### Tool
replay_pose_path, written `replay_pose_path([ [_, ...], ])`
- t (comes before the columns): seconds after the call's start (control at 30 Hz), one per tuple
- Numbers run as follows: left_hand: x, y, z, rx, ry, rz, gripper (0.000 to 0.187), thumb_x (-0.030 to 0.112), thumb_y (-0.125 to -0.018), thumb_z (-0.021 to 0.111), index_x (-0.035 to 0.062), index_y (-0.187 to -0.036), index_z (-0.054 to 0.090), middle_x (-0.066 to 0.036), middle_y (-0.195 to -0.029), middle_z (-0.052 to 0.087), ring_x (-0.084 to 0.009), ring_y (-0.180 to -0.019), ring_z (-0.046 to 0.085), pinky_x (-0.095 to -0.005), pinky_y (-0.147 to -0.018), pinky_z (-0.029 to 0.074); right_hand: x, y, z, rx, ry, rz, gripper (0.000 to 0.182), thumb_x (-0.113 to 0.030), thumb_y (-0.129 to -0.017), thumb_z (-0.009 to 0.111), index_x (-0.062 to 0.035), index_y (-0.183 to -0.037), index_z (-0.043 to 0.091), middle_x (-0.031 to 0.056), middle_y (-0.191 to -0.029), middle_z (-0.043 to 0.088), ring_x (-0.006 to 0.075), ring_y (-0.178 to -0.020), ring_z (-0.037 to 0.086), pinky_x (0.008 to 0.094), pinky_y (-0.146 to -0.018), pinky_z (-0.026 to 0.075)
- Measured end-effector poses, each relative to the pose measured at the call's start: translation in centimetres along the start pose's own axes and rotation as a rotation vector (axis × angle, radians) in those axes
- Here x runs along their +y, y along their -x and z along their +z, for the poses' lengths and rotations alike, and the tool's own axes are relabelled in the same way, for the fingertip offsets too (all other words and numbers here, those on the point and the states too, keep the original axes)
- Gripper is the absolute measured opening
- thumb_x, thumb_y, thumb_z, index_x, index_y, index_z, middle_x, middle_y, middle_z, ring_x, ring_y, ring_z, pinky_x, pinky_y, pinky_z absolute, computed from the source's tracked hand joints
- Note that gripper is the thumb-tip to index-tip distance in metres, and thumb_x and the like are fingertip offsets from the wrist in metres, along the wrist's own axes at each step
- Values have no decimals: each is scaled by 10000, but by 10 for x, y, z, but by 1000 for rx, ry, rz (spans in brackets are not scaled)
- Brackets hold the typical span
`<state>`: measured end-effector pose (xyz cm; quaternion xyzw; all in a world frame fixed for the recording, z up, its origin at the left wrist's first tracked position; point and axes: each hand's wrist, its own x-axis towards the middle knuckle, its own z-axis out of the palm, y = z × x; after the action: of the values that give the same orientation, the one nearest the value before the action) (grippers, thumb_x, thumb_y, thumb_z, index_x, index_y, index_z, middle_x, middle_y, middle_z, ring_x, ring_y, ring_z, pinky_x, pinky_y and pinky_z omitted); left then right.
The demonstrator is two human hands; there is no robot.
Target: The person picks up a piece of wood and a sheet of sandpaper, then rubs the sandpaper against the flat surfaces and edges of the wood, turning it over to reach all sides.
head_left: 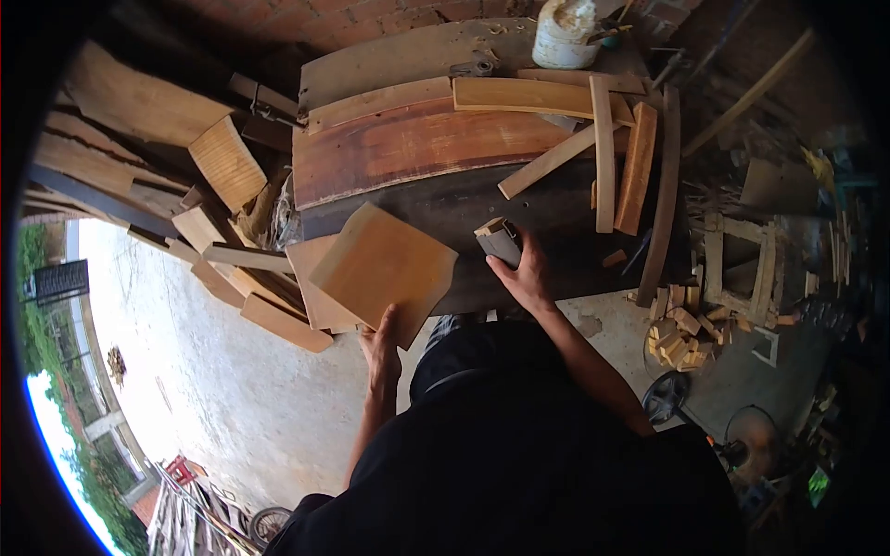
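Head camera: the left hand (380,345) grips the lower edge of a thin wooden panel (385,264), held tilted above the near edge of the plank workbench (556,208). Apart from it, the right hand (526,276) clasps a dark-sided wooden block (501,243). Wooden strips (604,157) lie beyond; smears cover the white tub (562,51), its markings illegible.

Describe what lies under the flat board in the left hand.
Another board shows past the left edge of the held board in the left hand, and the dark benchtop past its right. Anything else beneath is covered and cannot be seen.
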<state>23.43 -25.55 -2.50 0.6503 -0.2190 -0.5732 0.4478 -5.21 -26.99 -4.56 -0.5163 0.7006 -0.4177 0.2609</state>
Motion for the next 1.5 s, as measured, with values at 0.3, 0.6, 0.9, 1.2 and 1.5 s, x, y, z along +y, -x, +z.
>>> replay_pose_path([
  [0.3, -31, -8, 61, -388, -143, -48, 265, 194, -908, 766, -3, -1082, 732, -48, -993, 744, -100, -871, 674, -279, -794, 549, 30, -137, -42, -667, 415, -139, 765, -445, -764, 751, 42, -1310, 527, 232, -1531, 400, 359, -1333, 498, 414, -1062, 444],
  [0.6, -43, 2, 82, -402, -744, -250, 521, 429, -945, 688, -86, -1022, 707, -160, -818, 740, -181, -700, 733, -312, -590, 579, 46, -94, -140, -771, 519, -26, 612, -293, -735, 785, 42, -1206, 587, 214, -1147, 665, 373, -1058, 656, 429, -924, 520],
  [0.9, -88, 44, 67, -443, -614, -101, 330, 275, -1005, 587, -35, -1030, 698, -134, -790, 725, -188, -647, 721, -315, -564, 597, 45, -30, -65, -552, -1738, 868, 731, -441, -933, 683, -76, -1493, 389, 125, -1261, 602, 258, -1166, 609, 438, -962, 529],
  [1.2, -11, 76, 137, -507, -147, -85, 591, 433, -985, 618, 38, -1402, 478, -145, -1272, 608, -236, -1191, 594, -382, -969, 511, 8, -50, -85, -655, -862, 450, 689, -387, -834, 816, -50, -1354, 515, 110, -1216, 621, 250, -1140, 616, 401, -957, 507],
  [1.5, -8, 18, 219, -882, 963, -534, 663, 656, -974, 433, 159, -1405, 514, -113, -1407, 550, -324, -1313, 504, -598, -1104, 362, -28, -24, -101, -150, -8, -340, 565, -313, -995, 609, -30, -1448, 425, 225, -1469, 366, 396, -1330, 431, 480, -1069, 402],
])
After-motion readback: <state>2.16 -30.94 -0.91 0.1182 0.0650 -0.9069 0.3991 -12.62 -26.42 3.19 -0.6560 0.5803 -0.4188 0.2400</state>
